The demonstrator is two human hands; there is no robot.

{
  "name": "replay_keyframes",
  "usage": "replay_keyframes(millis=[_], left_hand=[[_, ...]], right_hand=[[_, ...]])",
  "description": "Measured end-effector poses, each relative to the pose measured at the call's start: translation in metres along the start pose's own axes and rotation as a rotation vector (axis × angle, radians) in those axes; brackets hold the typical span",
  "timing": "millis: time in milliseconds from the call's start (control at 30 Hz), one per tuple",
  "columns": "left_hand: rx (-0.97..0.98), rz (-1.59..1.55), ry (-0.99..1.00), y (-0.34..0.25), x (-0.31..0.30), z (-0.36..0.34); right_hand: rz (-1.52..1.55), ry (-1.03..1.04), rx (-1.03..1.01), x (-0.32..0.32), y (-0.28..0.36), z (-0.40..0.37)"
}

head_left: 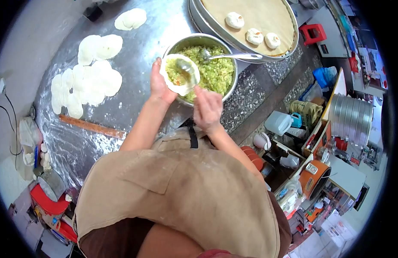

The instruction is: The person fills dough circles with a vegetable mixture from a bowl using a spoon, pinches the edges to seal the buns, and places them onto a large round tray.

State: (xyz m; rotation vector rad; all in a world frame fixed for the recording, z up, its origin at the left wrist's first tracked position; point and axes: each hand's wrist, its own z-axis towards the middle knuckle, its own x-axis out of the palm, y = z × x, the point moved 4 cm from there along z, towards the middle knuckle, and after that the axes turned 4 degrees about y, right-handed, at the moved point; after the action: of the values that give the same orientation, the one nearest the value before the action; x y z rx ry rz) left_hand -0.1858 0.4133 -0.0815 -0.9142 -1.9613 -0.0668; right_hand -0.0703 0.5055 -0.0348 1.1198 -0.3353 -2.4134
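Head view: wrapper (169, 77) in left hand (161, 87), beside right hand (207, 105).

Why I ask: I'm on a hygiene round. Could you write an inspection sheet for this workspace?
Surface: grey metal table, white powder scattered, heaviest towards the person.
Job's things: flat white dough rounds, partly overlapping; brown wooden rod; round steel bowl of chopped green filling, metal spoon in it; paper-lined round tray with three white buns.
Clutter: mixed containers and boxes crowd the right side; orange machine among them.
Hands: left hand cups a filled dough round; right hand beside it, grip blurred.
Cables: dark cable hangs on the left.
Surroundings: speckled floor; red plastic stool beyond the tray.
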Motion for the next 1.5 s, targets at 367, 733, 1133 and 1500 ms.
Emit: replay_keyframes(millis=[367,733,1133,1500], left_hand=[[0.114,-0.003,-0.021,-0.051,-0.045,-0.024],[0.054,-0.026,0.055,-0.031,-0.037,-0.024],[0.003,-0.072,0.136,0.005,0.007,-0.012],[-0.049,0.003,0.154,-0.01,-0.013,-0.017]], right_hand=[[-0.062,0.177,0.314,0.044,-0.038,-0.003],[0.688,-0.043,1.193,0.013,-0.068,-0.015],[-0.007,0.036,0.022,0.011,0.01,-0.022],[-0.107,0.215,0.271,-0.03,-0.017,0.003]])
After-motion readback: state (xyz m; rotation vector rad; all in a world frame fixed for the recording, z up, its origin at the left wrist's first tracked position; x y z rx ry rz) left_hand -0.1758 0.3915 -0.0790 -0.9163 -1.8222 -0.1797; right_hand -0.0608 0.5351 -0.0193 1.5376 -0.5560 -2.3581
